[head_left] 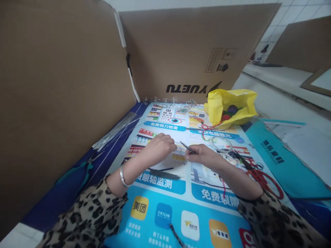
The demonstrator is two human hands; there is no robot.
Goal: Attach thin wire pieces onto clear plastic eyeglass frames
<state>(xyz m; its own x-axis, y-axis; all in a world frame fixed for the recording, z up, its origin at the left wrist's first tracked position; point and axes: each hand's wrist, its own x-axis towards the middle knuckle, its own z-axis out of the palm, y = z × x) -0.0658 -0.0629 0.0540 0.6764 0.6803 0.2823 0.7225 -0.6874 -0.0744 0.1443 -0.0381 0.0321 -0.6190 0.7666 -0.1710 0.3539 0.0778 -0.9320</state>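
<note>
My left hand [160,146] rests on a printed blue poster [165,203], fingers curled with the tips pinched together near the right hand; what it pinches is too small to tell. My right hand [203,155] grips a thin dark tool [187,147] that points up and left toward the left fingertips. A silver bracelet [122,175] sits on my left wrist. Both arms wear leopard-print sleeves.
Cardboard panels [64,86] wall the left and back. A bundle of silver wires [116,131] lies at left, teal-handled pliers [77,170] below it. A yellow bag [230,105] with coloured balls sits behind; red cord and scissors [258,172] lie right, beside a clear ring [222,143].
</note>
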